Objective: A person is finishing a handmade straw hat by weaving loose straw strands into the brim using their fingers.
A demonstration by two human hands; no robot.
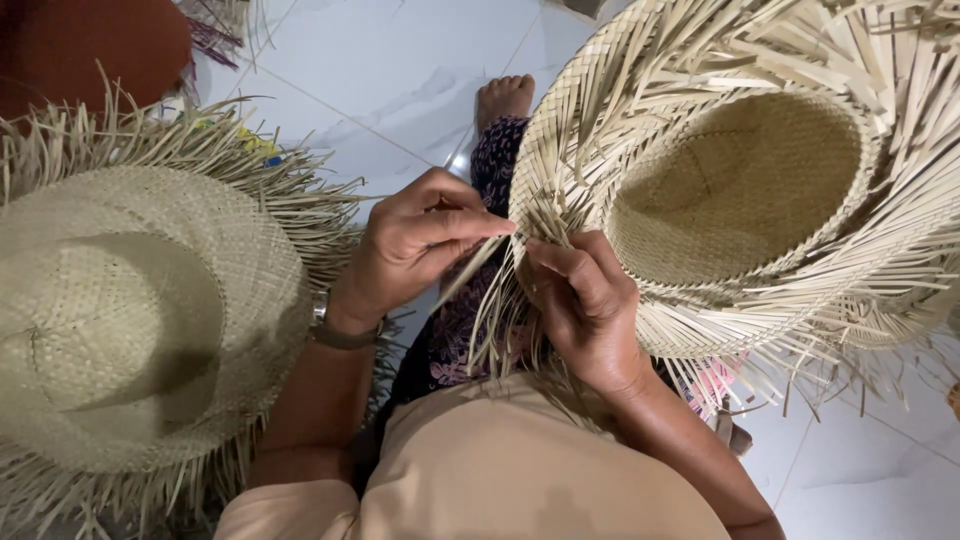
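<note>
left hand (pixel 415 245) pinches strip (pixel 470 268) | right hand (pixel 580 300) grips strands at hat (pixel 740 190) brim | advice: keep strips taut, flat, evenly tucked

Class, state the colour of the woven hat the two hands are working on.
Pale straw-beige, seen in the head view: the woven hat.

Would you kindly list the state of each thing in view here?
Unfinished straw hat: crown opening up, brim strands loose.
Left hand: pinching a strand.
Right hand: gripping the brim strands.
Second straw hat: crown up, edge fringed, untouched.
Wristwatch: on left wrist.
</note>
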